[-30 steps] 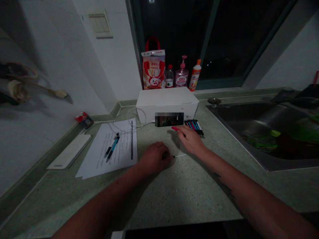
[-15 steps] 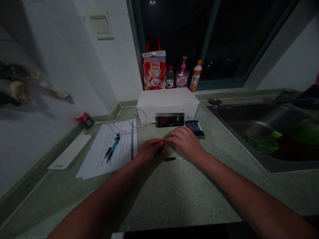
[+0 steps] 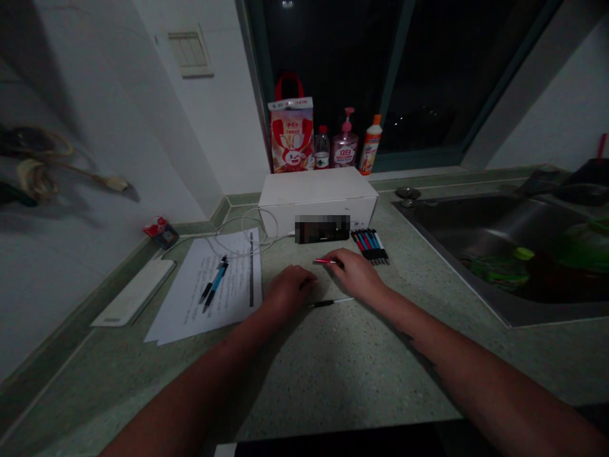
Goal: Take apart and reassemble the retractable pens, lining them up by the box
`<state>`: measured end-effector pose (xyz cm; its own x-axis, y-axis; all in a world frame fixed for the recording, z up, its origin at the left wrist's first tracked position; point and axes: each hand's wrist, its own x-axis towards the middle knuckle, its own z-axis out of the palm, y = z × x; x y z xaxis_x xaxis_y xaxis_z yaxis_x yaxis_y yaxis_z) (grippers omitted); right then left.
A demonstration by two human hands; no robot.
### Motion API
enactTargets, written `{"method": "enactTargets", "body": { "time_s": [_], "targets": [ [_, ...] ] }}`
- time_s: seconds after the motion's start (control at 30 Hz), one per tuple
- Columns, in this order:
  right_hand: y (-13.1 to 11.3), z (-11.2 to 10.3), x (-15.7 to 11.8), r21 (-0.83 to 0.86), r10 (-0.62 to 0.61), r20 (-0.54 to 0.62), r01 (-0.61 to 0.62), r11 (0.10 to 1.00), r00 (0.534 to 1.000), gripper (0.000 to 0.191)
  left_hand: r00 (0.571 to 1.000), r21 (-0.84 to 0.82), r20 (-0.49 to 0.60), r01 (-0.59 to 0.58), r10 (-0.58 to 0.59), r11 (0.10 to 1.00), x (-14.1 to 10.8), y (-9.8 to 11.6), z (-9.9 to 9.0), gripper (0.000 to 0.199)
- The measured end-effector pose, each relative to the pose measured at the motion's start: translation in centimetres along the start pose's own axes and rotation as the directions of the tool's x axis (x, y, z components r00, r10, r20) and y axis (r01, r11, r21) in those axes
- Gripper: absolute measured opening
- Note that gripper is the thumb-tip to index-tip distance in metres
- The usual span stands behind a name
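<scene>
My right hand [image 3: 354,273] pinches a red pen part [image 3: 324,261] above the counter, its tip pointing left. To its left, my left hand [image 3: 289,289] is curled low over the counter; its fingertips are dark, and whether they hold something small is unclear. Between and just below the hands lies a thin pen piece with a black grip [image 3: 323,304] and a pale end. A row of several pens [image 3: 370,246] in red, blue and white, with black grips, lies beyond my right hand.
Blue and black pens [image 3: 215,285] rest on printed sheets [image 3: 190,317] at left. A white box [image 3: 318,190] and a dark device [image 3: 328,231] stand behind the hands, with a white cable [image 3: 223,251]. The sink [image 3: 457,266] is at right.
The hands have moved apart. The red part, earlier between both hands' fingertips, is now in my right hand alone and more of it shows.
</scene>
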<state>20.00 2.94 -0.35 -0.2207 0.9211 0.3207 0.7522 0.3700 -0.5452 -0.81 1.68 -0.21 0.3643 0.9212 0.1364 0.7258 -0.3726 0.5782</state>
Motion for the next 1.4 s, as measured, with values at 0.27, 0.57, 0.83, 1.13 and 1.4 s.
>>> {"method": "enactTargets", "body": {
  "time_s": [0.27, 0.57, 0.83, 1.13, 1.4],
  "targets": [
    [-0.4, 0.0, -0.1, -0.164, -0.103, 0.137, 0.125, 0.979, 0.985, 0.013, 0.999, 0.094, 0.014, -0.053, 0.052, 0.994, 0.1, -0.1, 0.0, 0.017],
    [-0.3, 0.1, 0.0, -0.175, -0.127, 0.147, 0.152, 0.973, 0.981, 0.013, 0.997, 0.082, 0.027, -0.074, 0.072, 0.994, 0.3, 0.1, 0.3, 0.027],
    [-0.5, -0.1, -0.1, -0.178, -0.129, 0.172, 0.159, 0.971, 0.977, 0.013, 0.997, 0.116, -0.004, -0.077, 0.078, 0.99, 0.6, 0.3, 0.7, 0.016],
    [-0.3, -0.3, -0.2, -0.18, -0.129, 0.149, 0.156, 0.971, 0.98, 0.016, 0.996, 0.091, -0.06, -0.066, 0.071, 0.994, -0.2, 0.7, -0.7, 0.011],
    [-0.2, -0.9, -0.1, -0.161, -0.136, 0.102, 0.151, 0.975, 0.985, 0.016, 0.934, 0.116, 0.205, -0.32, 0.292, 0.94, -1.8, 2.4, -1.0, 0.014]
  ]
}}
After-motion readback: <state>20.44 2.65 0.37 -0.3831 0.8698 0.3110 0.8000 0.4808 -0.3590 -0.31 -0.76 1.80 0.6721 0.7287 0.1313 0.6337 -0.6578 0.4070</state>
